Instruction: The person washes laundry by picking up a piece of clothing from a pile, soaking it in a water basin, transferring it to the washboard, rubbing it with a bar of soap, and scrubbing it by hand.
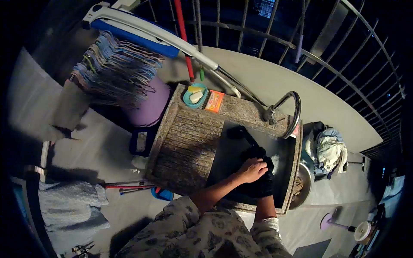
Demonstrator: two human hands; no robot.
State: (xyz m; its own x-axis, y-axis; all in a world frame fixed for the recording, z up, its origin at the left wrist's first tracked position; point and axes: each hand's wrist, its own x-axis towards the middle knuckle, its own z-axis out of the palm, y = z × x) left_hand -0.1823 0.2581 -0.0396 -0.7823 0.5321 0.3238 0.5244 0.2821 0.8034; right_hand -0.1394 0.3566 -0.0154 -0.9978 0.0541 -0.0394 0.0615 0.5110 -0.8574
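Note:
Dark wet-looking black cloth, probably a garment, is bunched over the basin of a stone laundry sink. My left hand is closed on the cloth, with its fingers curled over the bunch. My right hand goes into the black cloth just below; only the wrist and forearm show, so its fingers are hidden. A curved metal faucet arches over the basin's far right corner. Some whitish suds or wet marks show beside the cloth.
A teal soap dish with soap and an orange packet sit on the sink's back ledge. Many hangers hang over a purple bucket. Right of the sink are a metal bowl and piled clothes.

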